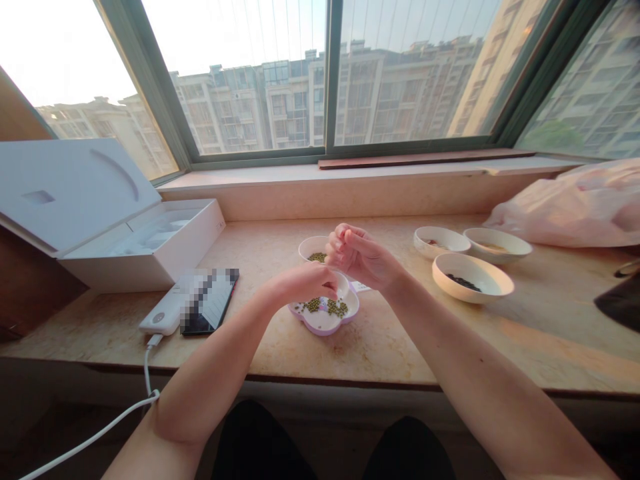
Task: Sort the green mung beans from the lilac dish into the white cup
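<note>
My left hand (311, 281) is bent over a flower-shaped dish (323, 327) with a lilac rim and several compartments. Its fingers point down and look closed near the dish; whatever is in them cannot be made out. Small green beans (337, 308) lie in the compartments at the front of the dish. Raised just above and to the right, my right hand (361, 257) has thumb and fingertips pinched together, with any content too small to see. Behind both hands, a white bowl (313, 248) of the same green beans is partly hidden.
At right stand a bowl of black seeds (473, 293) and two smaller bowls, one (440, 250) with reddish bits and one (500, 257) with pale contents. A plastic bag (575, 207) lies behind them. Left are an open white box (185, 247), a power bank (167, 307) and a phone (213, 303).
</note>
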`<action>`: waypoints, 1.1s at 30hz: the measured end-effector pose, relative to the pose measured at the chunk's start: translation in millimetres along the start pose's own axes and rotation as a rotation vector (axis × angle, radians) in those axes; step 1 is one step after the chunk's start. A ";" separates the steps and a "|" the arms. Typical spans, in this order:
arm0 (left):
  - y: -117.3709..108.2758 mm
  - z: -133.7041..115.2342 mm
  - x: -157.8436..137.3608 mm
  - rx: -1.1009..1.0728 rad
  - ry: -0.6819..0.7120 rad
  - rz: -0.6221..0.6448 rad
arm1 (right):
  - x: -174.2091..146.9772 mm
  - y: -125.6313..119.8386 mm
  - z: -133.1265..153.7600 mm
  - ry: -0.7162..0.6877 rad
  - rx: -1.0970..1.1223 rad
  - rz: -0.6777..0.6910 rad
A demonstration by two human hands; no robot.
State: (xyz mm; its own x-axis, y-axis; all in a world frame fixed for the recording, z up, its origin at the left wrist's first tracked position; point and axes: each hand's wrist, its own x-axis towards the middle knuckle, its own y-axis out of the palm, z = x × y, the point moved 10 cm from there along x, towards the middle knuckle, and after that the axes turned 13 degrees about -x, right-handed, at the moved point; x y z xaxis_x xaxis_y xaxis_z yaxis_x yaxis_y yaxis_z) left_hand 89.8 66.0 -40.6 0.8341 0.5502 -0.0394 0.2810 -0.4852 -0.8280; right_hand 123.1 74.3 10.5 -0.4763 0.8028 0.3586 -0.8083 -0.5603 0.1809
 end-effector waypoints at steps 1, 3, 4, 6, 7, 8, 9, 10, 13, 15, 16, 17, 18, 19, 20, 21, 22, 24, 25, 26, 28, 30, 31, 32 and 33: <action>-0.3 -0.1 -0.1 -0.015 0.000 -0.001 | -0.3 -0.7 0.0 0.004 -0.018 -0.010; -0.7 -1.5 -0.2 -0.037 0.009 -0.001 | -0.7 -2.8 0.2 0.011 -0.046 -0.037; -1.0 -2.6 -0.2 -0.044 0.015 0.000 | -0.6 -4.5 0.4 0.011 -0.056 -0.055; -1.9 -4.1 -0.2 -0.048 0.017 -0.001 | 0.6 -8.8 -0.1 0.010 -0.082 -0.096; -2.5 -4.4 -0.3 -0.050 0.012 -0.003 | 1.6 -11.8 -0.9 0.009 -0.104 -0.121; -3.1 -4.7 -0.4 -0.055 0.006 -0.005 | 2.8 -15.6 -2.2 0.008 -0.137 -0.154; -3.5 -5.1 -0.6 -0.064 0.000 -0.006 | 4.0 -20.2 -3.6 0.008 -0.184 -0.192; -3.4 -5.5 -0.8 -0.079 -0.006 -0.004 | 5.0 -25.7 -5.3 0.010 -0.248 -0.237; -1.2 -6.2 -1.3 -0.144 -0.021 0.015 | 5.4 -43.1 -8.1 0.015 -0.513 -0.386; 1.2 -7.6 -1.4 -0.199 -0.012 0.036 | 3.5 -53.2 -8.2 0.027 -0.717 -0.474; 2.1 -9.4 -1.5 -0.235 0.004 0.045 | 2.7 -56.3 -7.7 0.031 -0.829 -0.503; 2.3 -11.7 -1.7 -0.276 0.026 0.051 | 2.3 -57.9 -7.0 0.030 -0.941 -0.518; 2.0 -14.2 -2.0 -0.320 0.048 0.054 | 2.3 -58.2 -6.7 0.028 -1.044 -0.521; 1.2 -16.5 -2.6 -0.368 0.067 0.054 | 2.6 -57.6 -6.8 0.024 -1.131 -0.515; 0.3 -18.4 -3.5 -0.421 0.079 0.054 | 3.0 -56.5 -7.4 0.018 -1.197 -0.504; -0.5 -20.0 -4.6 -0.482 0.085 0.058 | 3.3 -55.4 -8.1 0.013 -1.240 -0.493; -0.8 -21.6 -6.0 -0.553 0.086 0.069 | 3.5 -54.6 -9.0 0.013 -1.265 -0.485; -0.8 -26.3 -9.7 -0.729 0.092 0.109 | 3.4 -53.6 -9.8 0.022 -1.290 -0.480; -1.3 -29.6 -11.9 -0.823 0.102 0.131 | 3.0 -53.3 -9.8 0.031 -1.297 -0.481; -2.6 -32.9 -14.2 -0.912 0.114 0.148 | 2.7 -52.5 -9.5 0.039 -1.302 -0.480; -7.8 -37.5 -18.0 -1.051 0.137 0.151 | 2.0 -49.6 -8.4 0.046 -1.313 -0.471; -14.5 -39.2 -20.3 -1.138 0.161 0.119 | 1.3 -45.3 -6.7 0.037 -1.324 -0.455; -17.7 -39.6 -21.1 -1.169 0.175 0.099 | 0.9 -43.1 -5.7 0.031 -1.328 -0.448; -20.8 -39.9 -21.6 -1.195 0.194 0.079 | 0.6 -41.1 -4.8 0.024 -1.332 -0.441; -23.9 -40.4 -22.1 -1.220 0.216 0.059 | 0.4 -39.3 -4.1 0.020 -1.336 -0.435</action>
State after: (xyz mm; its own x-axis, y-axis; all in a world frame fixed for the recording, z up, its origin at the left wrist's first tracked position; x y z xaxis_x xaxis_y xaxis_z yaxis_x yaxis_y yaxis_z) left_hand 83.9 38.0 2.6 0.8890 0.4391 0.1299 0.4021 -0.8843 0.2376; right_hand 153.3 97.5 -0.3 -0.1016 0.8685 0.4852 -0.5998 0.3356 -0.7264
